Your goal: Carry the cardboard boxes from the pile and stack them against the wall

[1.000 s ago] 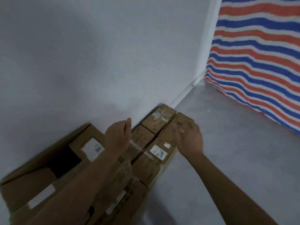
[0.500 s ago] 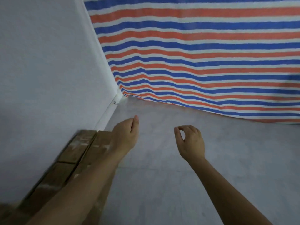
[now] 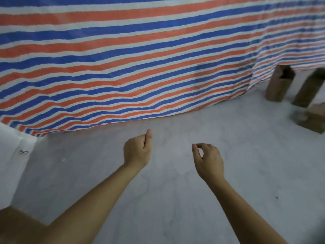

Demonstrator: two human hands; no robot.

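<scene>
- head view: far left, a cardboard corner (image 3: 15, 224) lies low beside the white wall (image 3: 10, 164).
- left hand (image 3: 137, 150) over the grey floor (image 3: 175, 199), fingers loosely curled, holding nothing.
- right hand (image 3: 208, 161) near it, fingers loosely curled too (thumb close to forefinger), empty.
- cardboard boxes (image 3: 276, 88) stand far right, by the striped tarp (image 3: 123, 67).

Back: not a real wall, just a big tarp (image 3: 140, 67) in red, blue and white stripes, hanging down to the floor, kinda wavy along the bottom edge.
Left side: a slice of plain white wall (image 3: 8, 164) with a little dark scribble (image 3: 23, 152) on it.
Floor (image 3: 175, 199): smooth, pale grey, faint hairline cracks, one tiny dark speck (image 3: 277, 197) off to the right.
Light: soft, a bit dim, pretty even all over.
</scene>
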